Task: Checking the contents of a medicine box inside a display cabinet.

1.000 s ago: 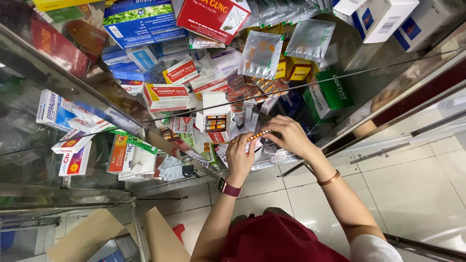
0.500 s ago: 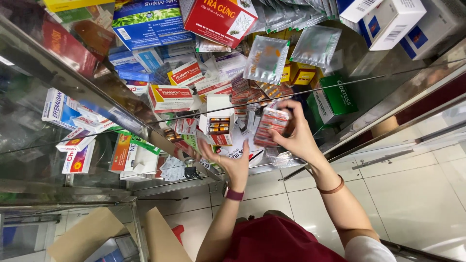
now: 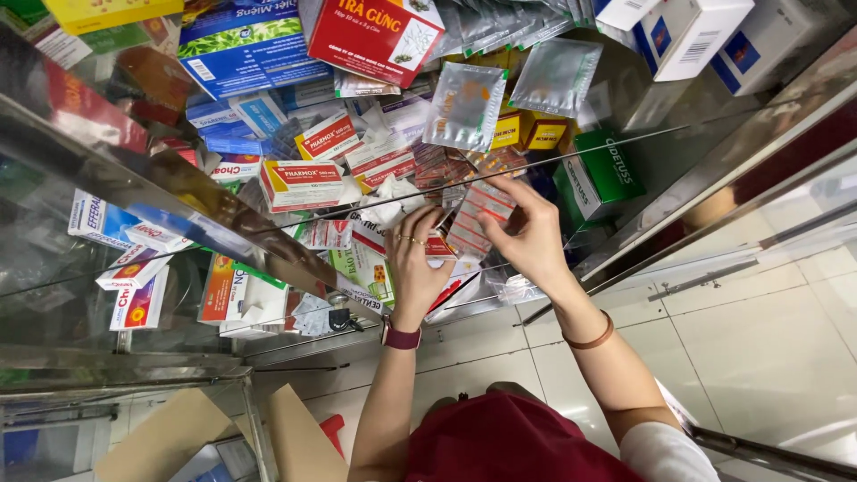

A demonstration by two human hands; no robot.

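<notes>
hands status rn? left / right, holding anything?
Left hand: curled, reaching among the medicine boxes on the glass shelf; a grasp cannot be told.
Right hand: closed on a blister pack, pinched at its edge.

red-striped blister pack (image 3: 479, 219), green box (image 3: 600, 178), maroon watch (image 3: 400, 337)

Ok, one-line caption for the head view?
Both hands, left hand and right hand, hold a blister strip over a shelf crowded with medicine boxes.
</notes>
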